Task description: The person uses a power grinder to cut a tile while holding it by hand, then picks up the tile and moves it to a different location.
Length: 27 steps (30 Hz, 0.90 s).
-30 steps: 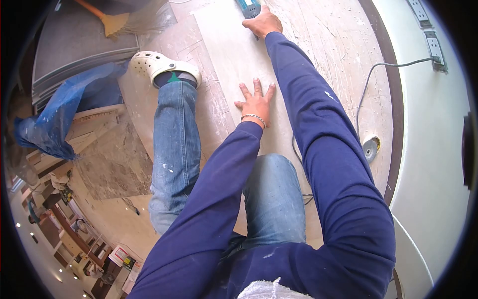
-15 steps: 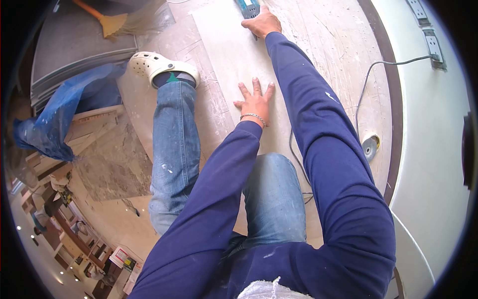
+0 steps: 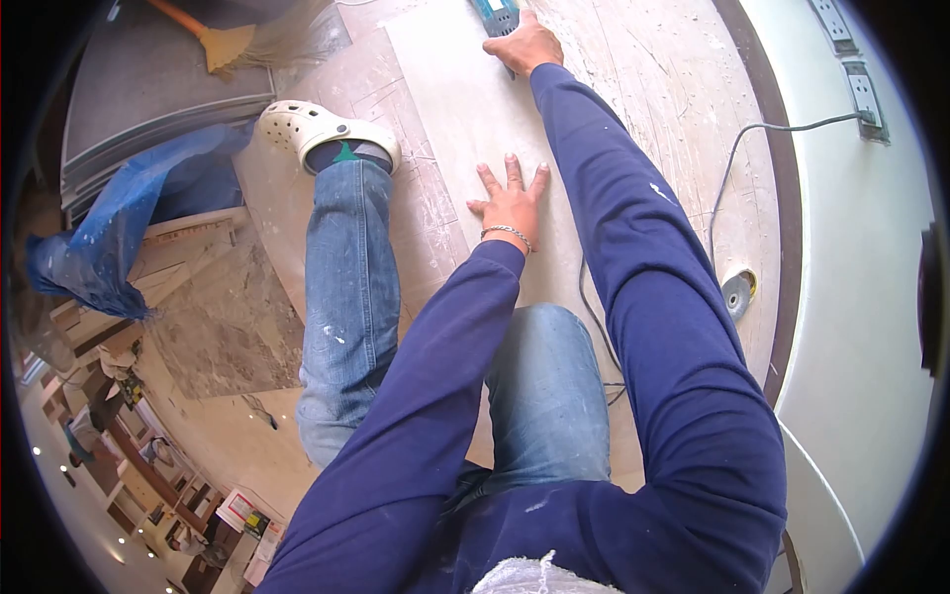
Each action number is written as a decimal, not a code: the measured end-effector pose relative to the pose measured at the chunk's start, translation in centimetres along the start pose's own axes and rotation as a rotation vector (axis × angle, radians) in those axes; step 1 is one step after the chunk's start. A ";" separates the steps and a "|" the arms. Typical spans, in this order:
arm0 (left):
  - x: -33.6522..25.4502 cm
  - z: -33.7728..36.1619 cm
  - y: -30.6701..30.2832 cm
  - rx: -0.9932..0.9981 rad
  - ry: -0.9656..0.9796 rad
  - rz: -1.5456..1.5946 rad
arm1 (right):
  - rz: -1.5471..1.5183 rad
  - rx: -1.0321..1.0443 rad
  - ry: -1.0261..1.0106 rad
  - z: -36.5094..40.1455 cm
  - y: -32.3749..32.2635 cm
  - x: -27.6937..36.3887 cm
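Note:
My left hand [image 3: 511, 210] lies flat with fingers spread on a long pale panel [image 3: 440, 94] on the floor; a chain bracelet circles its wrist. At the top edge of the view, my right hand [image 3: 527, 46] is wrapped round the body of a teal corded power tool [image 3: 498, 14]. The tool's front end is out of the frame, so its exact kind cannot be made out. A dark cable [image 3: 591, 300] runs along the floor beside my right arm and partly behind it.
A round disc [image 3: 736, 294] lies by the right wall, near a cord plugged into a wall outlet [image 3: 864, 99]. To the left are stacked grey panels [image 3: 158, 89], a broom [image 3: 230, 48], blue plastic sheeting [image 3: 104, 233] and a stone-patterned slab [image 3: 233, 327]. Dust and scraps cover the floor.
The whole view has shifted very slightly. Both hands keep the same positions, the left flat on the panel and the right on the power tool.

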<state>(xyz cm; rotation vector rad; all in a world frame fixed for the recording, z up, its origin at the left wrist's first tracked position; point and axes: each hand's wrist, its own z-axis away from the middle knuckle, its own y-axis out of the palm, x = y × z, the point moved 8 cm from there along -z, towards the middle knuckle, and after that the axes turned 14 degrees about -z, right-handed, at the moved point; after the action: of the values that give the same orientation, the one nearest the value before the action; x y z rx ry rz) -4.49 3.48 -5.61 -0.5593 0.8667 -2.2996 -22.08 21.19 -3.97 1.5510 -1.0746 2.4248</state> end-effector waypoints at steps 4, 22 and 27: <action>0.0 0.1 0.0 0.031 -0.004 0.013 | -0.037 0.020 0.042 0.2 -0.1 0.0; 0.0 0.0 0.1 -0.014 0.007 -0.019 | -0.063 0.034 0.004 0.5 -0.4 -0.4; 0.0 0.0 0.2 -0.013 0.009 -0.025 | -0.084 0.036 0.008 0.6 -0.3 -0.4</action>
<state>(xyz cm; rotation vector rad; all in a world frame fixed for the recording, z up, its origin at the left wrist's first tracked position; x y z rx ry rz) -4.43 3.37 -5.75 -0.5688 0.8839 -2.3229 -21.23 21.19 -3.99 1.5621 -0.9497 2.4061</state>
